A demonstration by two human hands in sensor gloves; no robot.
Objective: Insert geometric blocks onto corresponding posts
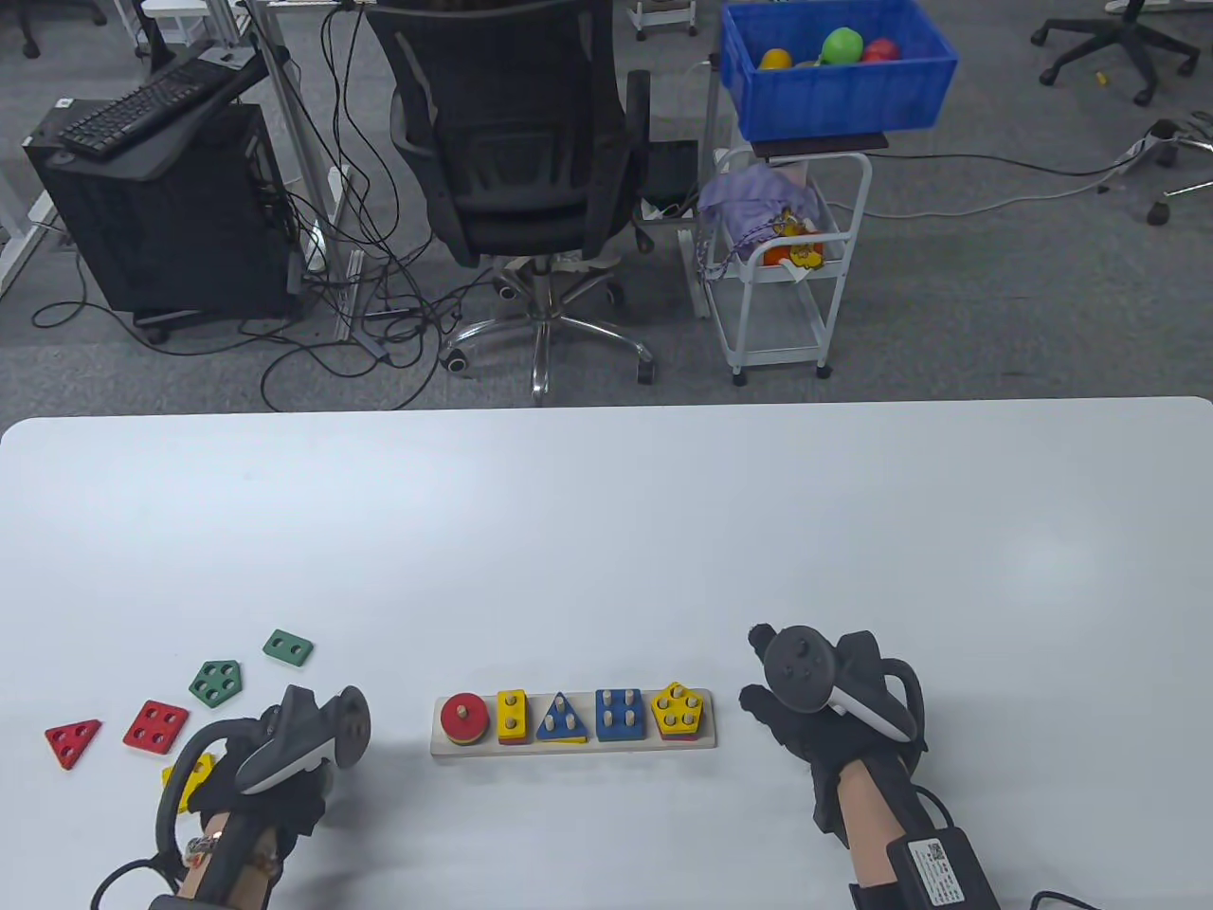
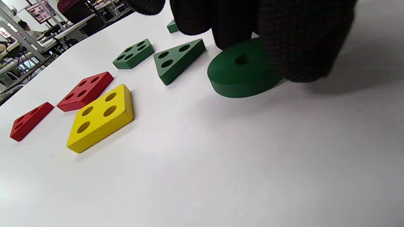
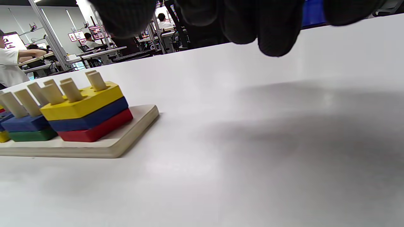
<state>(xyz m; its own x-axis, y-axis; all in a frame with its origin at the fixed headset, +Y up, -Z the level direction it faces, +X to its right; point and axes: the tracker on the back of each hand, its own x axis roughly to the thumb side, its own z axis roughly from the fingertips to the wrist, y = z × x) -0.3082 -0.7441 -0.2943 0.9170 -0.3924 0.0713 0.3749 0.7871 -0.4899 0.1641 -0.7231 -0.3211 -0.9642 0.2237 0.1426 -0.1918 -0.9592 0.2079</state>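
The wooden post board [image 1: 573,744] carries a red round block, a yellow rectangle, a blue triangle, a blue square and a yellow pentagon [image 1: 678,709]. My left hand [image 1: 284,758] is left of the board. In the left wrist view its fingers [image 2: 303,41] grip a green round block [image 2: 240,75] that lies on the table; the table view hides this block. A green triangle [image 2: 178,58] lies beside it. My right hand [image 1: 772,706] rests empty just right of the board, and its fingertips [image 3: 271,34] hang above the table.
Loose blocks lie left of my left hand: green rectangle [image 1: 288,647], green pentagon [image 1: 216,682], red square [image 1: 155,727], red triangle [image 1: 73,742], yellow square [image 1: 190,773]. The table's far edge [image 1: 606,408] faces an office chair and cart.
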